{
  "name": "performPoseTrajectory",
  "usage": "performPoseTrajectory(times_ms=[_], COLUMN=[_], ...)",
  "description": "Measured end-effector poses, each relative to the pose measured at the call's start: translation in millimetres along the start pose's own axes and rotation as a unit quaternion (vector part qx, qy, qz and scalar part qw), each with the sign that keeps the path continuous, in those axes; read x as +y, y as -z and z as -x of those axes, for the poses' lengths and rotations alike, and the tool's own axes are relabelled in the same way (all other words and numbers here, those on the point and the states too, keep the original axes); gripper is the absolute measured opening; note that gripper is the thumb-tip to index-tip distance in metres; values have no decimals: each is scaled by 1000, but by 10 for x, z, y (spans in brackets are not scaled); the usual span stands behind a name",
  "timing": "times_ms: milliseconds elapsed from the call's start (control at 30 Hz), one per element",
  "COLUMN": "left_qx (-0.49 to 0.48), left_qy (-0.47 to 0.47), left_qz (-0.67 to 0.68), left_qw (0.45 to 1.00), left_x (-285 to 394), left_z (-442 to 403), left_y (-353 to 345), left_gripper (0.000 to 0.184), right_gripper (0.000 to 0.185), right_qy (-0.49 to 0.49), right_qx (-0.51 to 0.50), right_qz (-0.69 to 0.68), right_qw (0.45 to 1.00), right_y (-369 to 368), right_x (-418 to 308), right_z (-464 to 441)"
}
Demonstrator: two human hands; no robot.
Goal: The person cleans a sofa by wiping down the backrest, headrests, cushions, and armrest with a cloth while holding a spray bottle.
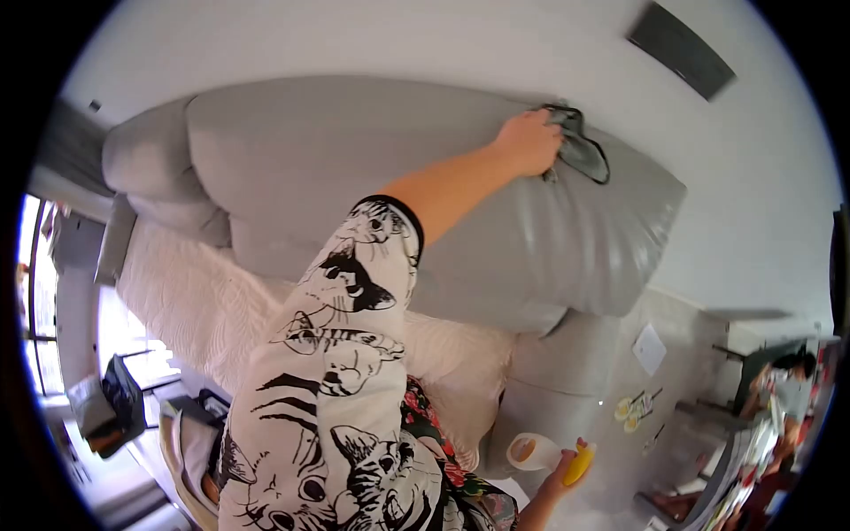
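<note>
Holding grey cloth (584, 157) against sofa (354, 146), left hand (531, 142) clamped; right hand (560, 482) wrapped round yellow-topped bottle (544, 455)

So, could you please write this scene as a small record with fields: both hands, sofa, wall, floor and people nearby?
Left hand: gripping a grey, dark-edged cloth against the sofa back
Right hand: holding a pale bottle with a yellow top, lower right
Sofa: grey, glossy; cream cover on the seat
Wall: dark panel, upper right
Floor: white sheet
Nearby: another person, far right, activity unclear
</note>
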State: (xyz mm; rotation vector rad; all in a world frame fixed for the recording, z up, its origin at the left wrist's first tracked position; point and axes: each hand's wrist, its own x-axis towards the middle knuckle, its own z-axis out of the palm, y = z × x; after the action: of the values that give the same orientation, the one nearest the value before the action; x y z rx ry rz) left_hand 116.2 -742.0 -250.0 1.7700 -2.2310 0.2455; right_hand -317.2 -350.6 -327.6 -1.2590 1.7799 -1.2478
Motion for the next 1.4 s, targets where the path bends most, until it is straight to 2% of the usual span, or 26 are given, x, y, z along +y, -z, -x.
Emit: performPoseTrajectory(times_ms=[100,167,200,300,367,433,467,500,533,567,633,700,733,767,800,833,900,967,1100,1133,1167,1200,1267,1300,1367,1400], left_qx=[-54,-36,25,-138,-46,111,20,67,-183,128,-28,148,39,137,112,119,270,119,138,151,68,83,59,-51,-9,104], left_qy=[113,241,282,390,461,423,463,473,394,284,218,230,120,5,-61,-52,-146,-53,178,218,376,470,570,569,612,675], left_qz=[-95,-104,-200,-309,-295,-306,-233,-99,-146,-192,-61,125,113,65,136,125,146,60,-63,-112,-104,-105,-88,-126,-81,-27], left_qw=[988,964,938,856,836,845,855,873,889,931,974,954,986,988,982,984,940,990,972,958,918,872,815,811,787,730], left_x=[-942,-1873,-2443,-3563,-4116,-4406,-4026,-3555,-3449,-2966,-1966,-1106,-712,-294,-76,-271,-594,-1347,-3161,-3618,-4031,-4337,-5226,-5332,-5313,-5226], left_z=[749,1422,1856,3065,3588,3704,3358,3031,2588,2438,1839,1353,1286,1164,1244,1242,1217,1482,2712,3060,3355,3612,4137,4264,4178,4052], left_y=[529,671,624,1101,905,369,548,683,660,456,695,127,428,-42,171,101,-94,295,920,979,1045,1088,783,850,671,594], left_gripper=[19,17,18,23,28,33,37,37,40,46,55,38,35,33,32,32,27,17,17,21,28,36,46,48,46,45], right_gripper=[34,36,36,36,35,35,34,34,34,34,34,34,35,35,35,37,38,41,46,35,35,35,34,33,33,33], right_qy=[33,88,89,51,48,48,46,50,51,50,66,79,78,76,80,88,101,98,110,139,145,144,149,155,166,125], right_qx=[-31,-41,-49,-68,-107,-118,-125,-129,-138,-152,-159,-165,-161,-159,-174,-174,-175,-198,-236,-224,-223,-233,-233,-229,-228,-234], right_qz=[22,26,23,-36,-28,-17,-17,-9,-2,2,4,0,12,24,18,12,20,35,65,102,99,107,129,141,162,128], right_qw=[999,995,995,996,993,992,991,990,989,987,985,983,984,984,981,981,979,975,963,959,959,956,952,951,946,955], right_y=[-263,-416,-506,-745,-901,-992,-1021,-995,-998,-1030,-1028,-1058,-1138,-1218,-1295,-1396,-1308,-1373,-1564,-1739,-1797,-1813,-1745,-1690,-1661,-1586], right_x=[-279,-286,-310,-445,-534,-573,-597,-669,-731,-773,-756,-774,-815,-845,-846,-834,-898,-835,-929,-1141,-1195,-1214,-1184,-1161,-1048,-957], right_z=[-112,-213,-214,-297,-303,-248,-259,-281,-299,-327,-455,-506,-514,-513,-463,-444,-557,-569,-707,-599,-533,-495,-466,-497,-650,-731])
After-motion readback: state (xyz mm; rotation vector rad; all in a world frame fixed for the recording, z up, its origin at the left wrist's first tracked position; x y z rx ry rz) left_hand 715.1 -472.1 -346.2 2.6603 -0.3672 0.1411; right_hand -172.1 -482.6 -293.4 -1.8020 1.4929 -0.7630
